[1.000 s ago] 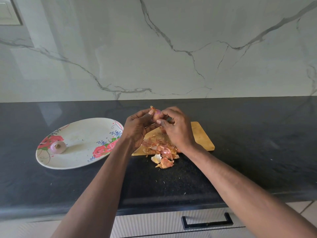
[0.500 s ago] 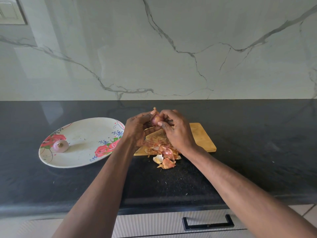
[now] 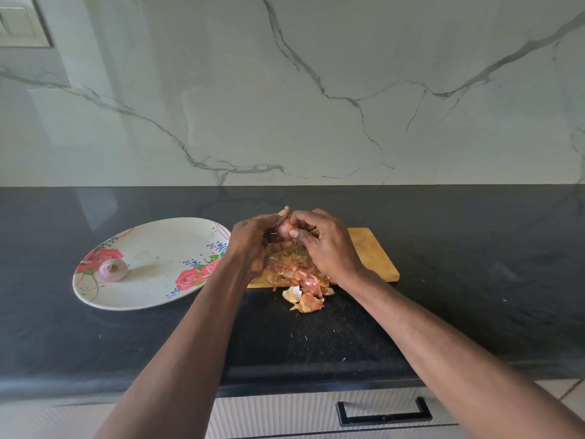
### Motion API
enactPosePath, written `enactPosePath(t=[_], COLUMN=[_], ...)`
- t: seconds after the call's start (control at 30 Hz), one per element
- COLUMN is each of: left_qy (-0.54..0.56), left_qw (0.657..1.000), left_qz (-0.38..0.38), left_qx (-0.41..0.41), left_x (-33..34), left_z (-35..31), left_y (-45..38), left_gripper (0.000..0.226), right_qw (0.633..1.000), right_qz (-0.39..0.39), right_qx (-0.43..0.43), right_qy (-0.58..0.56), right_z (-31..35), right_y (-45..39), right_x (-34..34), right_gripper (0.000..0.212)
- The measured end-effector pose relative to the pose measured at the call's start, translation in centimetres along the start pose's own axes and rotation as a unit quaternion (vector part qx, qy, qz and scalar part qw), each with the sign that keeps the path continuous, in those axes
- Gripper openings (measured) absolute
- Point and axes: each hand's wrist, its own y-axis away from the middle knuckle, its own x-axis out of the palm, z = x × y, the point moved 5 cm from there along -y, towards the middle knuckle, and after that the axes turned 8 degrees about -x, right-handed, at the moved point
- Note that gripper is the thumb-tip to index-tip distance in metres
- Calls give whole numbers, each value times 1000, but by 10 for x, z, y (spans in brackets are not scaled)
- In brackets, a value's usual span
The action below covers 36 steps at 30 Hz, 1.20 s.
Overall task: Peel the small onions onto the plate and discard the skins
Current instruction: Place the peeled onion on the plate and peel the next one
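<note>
While cradled mid-frame in the left hand [image 3: 253, 245], small onion [image 3: 284, 229] pinched by the right hand [image 3: 326, 245] above the cutting board [image 3: 373, 258]; best to tear skin downward onto the skins [image 3: 304, 280], then across to the plate [image 3: 152, 299] at left.

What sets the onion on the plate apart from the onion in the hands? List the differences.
1. The onion on the plate lies alone on the floral plate; the onion in the hands is held up above the cutting board.
2. The plate onion is untouched; the held one is gripped by the left hand and pinched by the right hand.
3. The plate onion shows whole; the held one is mostly hidden by fingers.

Both are small and pinkish-purple.
</note>
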Motion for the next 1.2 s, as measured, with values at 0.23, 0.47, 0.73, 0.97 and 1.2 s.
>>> enactPosePath(t=[0.23, 0.47, 0.73, 0.97, 1.2], left_qy=[6, -2, -2, -23, -45], left_qw=[1000, 1000, 1000, 999, 999], left_qz=[-14, -15, -17, -19, -9], left_qx=[-9, -6, -6, 18, 16], left_x=[-1, 0, 0, 0, 2], left_z=[0, 0, 0, -1, 0], left_y=[-2, 0, -1, 3, 4], left_gripper=[16, 15, 20, 20, 27], right_qw=[999, 1000, 1000, 999, 999], right_qz=[-15, 6, -3, -49, -41], right_qx=[-33, -11, 4, -5, -20], right_qy=[14, 19, 19, 22, 29], right_z=[7, 3, 4, 1, 6], right_y=[1, 1, 0, -3, -4], right_x=[-1, 1, -1, -5, -6], right_gripper=[10, 24, 16, 20, 9])
